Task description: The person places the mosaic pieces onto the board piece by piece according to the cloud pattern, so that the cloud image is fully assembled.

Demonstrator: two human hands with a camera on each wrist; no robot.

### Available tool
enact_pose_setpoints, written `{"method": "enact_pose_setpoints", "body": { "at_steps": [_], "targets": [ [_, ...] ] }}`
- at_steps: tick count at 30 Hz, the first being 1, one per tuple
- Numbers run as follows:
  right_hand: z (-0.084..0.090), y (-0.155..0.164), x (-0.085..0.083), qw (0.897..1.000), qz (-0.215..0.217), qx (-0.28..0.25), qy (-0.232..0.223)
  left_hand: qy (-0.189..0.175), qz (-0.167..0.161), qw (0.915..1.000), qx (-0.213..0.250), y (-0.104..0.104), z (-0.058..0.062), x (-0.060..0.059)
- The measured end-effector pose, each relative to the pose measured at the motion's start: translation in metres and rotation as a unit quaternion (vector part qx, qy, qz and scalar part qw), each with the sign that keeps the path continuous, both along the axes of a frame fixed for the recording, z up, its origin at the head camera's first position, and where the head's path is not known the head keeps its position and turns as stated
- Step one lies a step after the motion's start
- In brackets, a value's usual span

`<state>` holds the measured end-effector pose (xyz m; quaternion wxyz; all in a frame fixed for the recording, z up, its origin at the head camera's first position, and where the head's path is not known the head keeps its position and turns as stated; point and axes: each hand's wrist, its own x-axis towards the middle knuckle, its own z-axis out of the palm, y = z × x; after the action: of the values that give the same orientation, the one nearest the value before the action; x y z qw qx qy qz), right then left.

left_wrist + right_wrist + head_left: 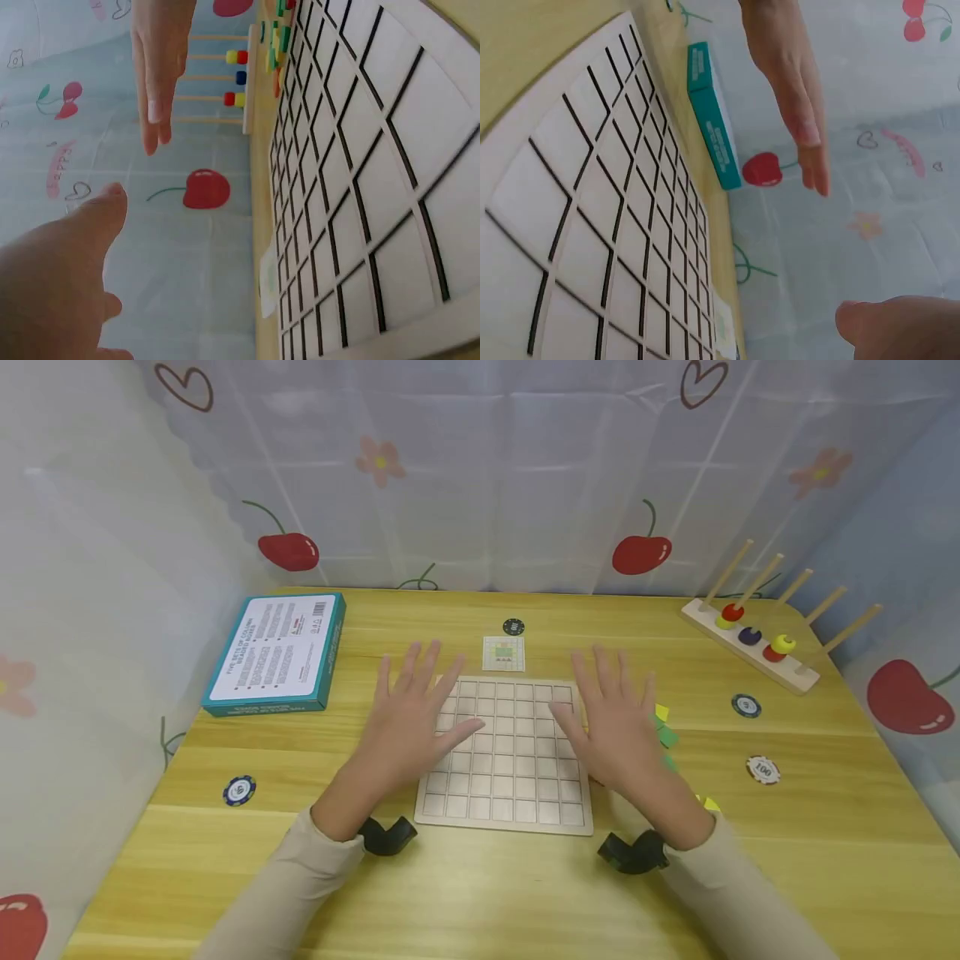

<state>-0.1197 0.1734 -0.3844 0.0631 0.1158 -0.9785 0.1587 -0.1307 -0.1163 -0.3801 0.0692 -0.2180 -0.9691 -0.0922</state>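
A pale wooden grid board (504, 785) lies on the table between my two hands. My left hand (408, 727) is over its left side with fingers spread, and my right hand (618, 731) is over its right side, spread likewise. Both hold nothing, and in the wrist views they are raised above the board. A small card with a coloured grid pattern (503, 654) lies just beyond the board. Green and yellow pieces (667, 737) sit to the right of the board, partly hidden by my right hand and wrist.
At the back left lies a teal box (327, 668). A wooden peg stand (750, 647) with coloured beads is at the back right. Poker chips lie about: a black one (513, 627), a blue one (239, 790), a dark one (746, 706) and a white one (763, 769).
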Motion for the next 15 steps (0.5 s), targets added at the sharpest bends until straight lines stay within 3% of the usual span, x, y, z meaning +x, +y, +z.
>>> {"method": "enact_pose_setpoints", "body": {
  "at_steps": [4, 9, 15],
  "targets": [
    [0.000, 0.029, -0.010, 0.999, 0.031, -0.040, 0.010, 0.001, -0.019, 0.9991, 0.038, -0.016, -0.009, -0.004],
    [-0.005, 0.068, -0.021, 0.994, 0.049, -0.099, -0.016, -0.002, -0.028, 0.9945, 0.101, -0.040, -0.028, -0.005],
    [-0.021, 0.100, -0.032, 0.993, 0.067, -0.083, -0.045, -0.064, -0.026, 0.9836, 0.167, -0.059, -0.053, -0.006]
  ]
}}
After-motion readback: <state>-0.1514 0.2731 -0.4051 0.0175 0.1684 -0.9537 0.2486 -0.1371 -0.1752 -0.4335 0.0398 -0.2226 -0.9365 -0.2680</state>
